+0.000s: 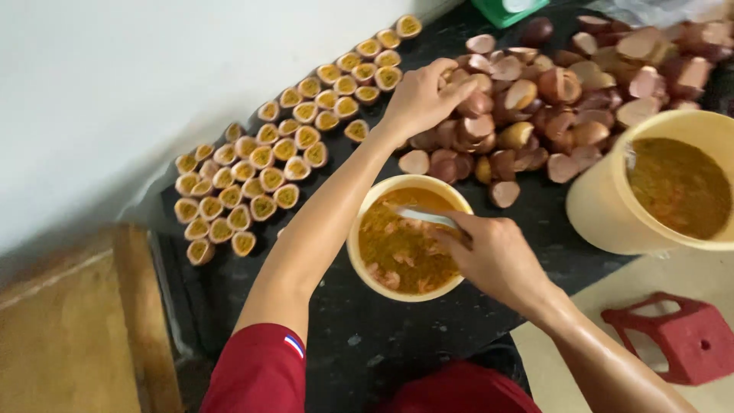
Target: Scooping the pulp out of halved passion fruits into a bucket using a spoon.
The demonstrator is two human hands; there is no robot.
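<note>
My left hand [419, 98] reaches out over the heap of emptied passion fruit shells [550, 99], its fingers curled on or around a shell at the heap's near edge. My right hand [495, 256] grips a spoon [420, 216] over a small yellow bowl [365, 210] filled with orange pulp. Rows of halved passion fruit [260, 168] with pulp facing up lie to the left on the black sheet [382, 344].
A large yellow bucket [600, 214] of pulp stands at the right. A red plastic stool [677, 336] sits on the floor at lower right. A green object [505, 9] is at the top edge. A white wall runs along the left, with a wooden surface [69, 336] below.
</note>
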